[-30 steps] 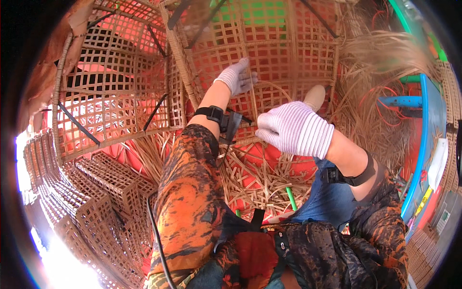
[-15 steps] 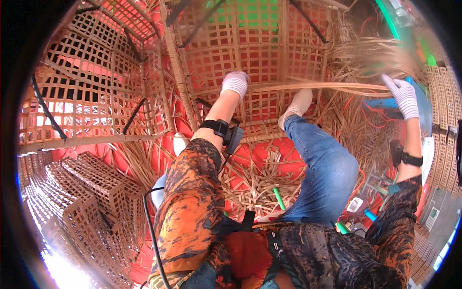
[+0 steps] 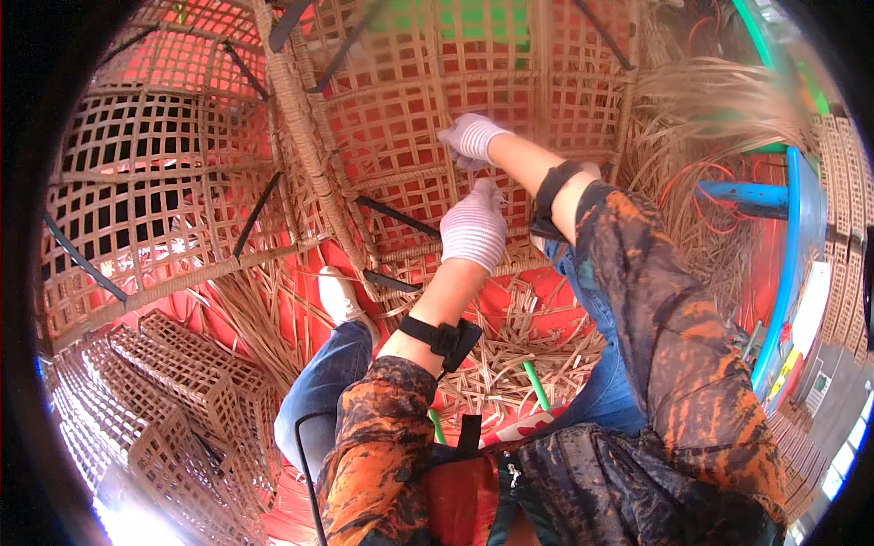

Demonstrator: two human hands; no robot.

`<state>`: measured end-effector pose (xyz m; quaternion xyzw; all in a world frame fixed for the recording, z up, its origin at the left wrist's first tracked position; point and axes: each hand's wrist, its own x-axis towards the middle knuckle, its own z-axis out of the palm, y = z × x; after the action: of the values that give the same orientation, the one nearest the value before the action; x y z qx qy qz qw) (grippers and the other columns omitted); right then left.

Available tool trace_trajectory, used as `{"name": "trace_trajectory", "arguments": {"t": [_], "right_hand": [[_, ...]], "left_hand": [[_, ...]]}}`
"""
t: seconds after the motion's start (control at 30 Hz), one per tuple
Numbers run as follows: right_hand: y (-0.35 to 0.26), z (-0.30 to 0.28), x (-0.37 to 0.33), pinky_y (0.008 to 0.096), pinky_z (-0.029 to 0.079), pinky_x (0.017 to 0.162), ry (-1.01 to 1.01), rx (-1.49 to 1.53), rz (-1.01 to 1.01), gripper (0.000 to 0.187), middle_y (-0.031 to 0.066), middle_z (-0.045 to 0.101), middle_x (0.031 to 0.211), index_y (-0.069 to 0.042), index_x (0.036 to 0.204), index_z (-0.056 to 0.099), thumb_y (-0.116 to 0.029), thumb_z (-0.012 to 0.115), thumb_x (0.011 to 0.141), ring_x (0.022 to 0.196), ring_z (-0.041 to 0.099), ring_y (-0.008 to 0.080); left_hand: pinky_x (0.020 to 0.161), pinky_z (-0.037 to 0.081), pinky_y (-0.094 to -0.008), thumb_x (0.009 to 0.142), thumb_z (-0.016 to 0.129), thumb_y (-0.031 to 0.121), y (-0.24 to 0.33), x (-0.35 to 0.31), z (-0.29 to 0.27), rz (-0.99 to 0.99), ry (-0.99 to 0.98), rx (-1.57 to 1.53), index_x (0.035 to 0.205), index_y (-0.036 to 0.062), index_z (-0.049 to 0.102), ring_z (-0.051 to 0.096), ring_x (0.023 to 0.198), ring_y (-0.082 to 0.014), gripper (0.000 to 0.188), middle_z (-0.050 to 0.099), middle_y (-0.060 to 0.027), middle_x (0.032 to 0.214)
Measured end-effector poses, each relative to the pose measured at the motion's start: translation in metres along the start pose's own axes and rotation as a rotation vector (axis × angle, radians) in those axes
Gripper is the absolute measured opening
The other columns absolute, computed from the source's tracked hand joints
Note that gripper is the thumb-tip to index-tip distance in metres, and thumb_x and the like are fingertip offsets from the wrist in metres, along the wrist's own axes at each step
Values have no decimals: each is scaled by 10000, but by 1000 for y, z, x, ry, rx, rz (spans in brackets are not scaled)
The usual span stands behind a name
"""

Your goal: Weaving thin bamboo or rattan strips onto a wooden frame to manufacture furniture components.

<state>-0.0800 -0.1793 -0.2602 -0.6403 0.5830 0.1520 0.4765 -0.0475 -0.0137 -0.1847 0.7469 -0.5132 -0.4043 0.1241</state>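
Closely bent over an open-weave wicker frame [image 3: 510,82], straight ahead above the red floor [image 3: 478,305] and right of a second lattice panel [image 3: 173,173]. Holding striped-gloved right hand [image 3: 472,141] just beyond similarly gloved left hand [image 3: 473,227], with curled fingers near a black strap [image 3: 396,217] on the frame; cannot tell from this angle whether gripping anything with either. Littered below, between denim-clad legs [image 3: 319,382], with loose strips [image 3: 496,364] and a green rod [image 3: 537,387].

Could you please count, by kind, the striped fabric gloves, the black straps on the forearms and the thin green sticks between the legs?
White-and-purple striped fabric gloves: 2
Black forearm straps: 2
Thin green sticks: 2
Total: 6
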Motion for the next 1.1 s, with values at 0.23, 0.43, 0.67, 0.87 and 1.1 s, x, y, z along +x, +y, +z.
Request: {"name": "trace_trajectory", "arguments": {"t": [0.23,0.43,0.67,0.87,1.1], "right_hand": [[53,-18,16,410,461,858,227,-274,-503,447,207,641,1021,-42,1033,649,-399,410,911,939,609,360],[27,-27,-31,446,460,815,250,-330,-601,431,206,644,926,-30,948,650,-379,399,917,916,594,379],[68,-49,-11,454,478,792,282,-311,-501,389,196,642,906,-27,964,624,-317,365,940,862,612,377],[29,-16,-68,454,525,711,229,-752,-440,235,187,665,855,-43,1012,616,-174,485,867,848,651,357],[-13,26,-156,459,517,563,97,-727,-718,115,170,637,665,-36,861,579,-124,528,809,659,662,337]], "left_hand": [[855,469,-357,872,536,283,-65,84,-10,47,241,-325,1076,51,637,630,931,-307,324,651,-184,1016],[914,453,-354,816,608,307,-52,171,-19,-46,292,-131,1164,56,611,581,1084,-307,429,604,-189,1166],[684,500,-304,829,644,228,-60,192,-7,94,227,-148,1097,29,637,632,712,-182,334,685,-116,862],[688,493,-290,823,661,284,-86,185,-26,38,-73,-705,1150,-10,605,623,747,-149,444,679,-134,906],[904,459,-342,840,590,333,-44,180,-35,116,49,209,1173,-4,587,613,1024,-282,474,629,-200,1114]]}}
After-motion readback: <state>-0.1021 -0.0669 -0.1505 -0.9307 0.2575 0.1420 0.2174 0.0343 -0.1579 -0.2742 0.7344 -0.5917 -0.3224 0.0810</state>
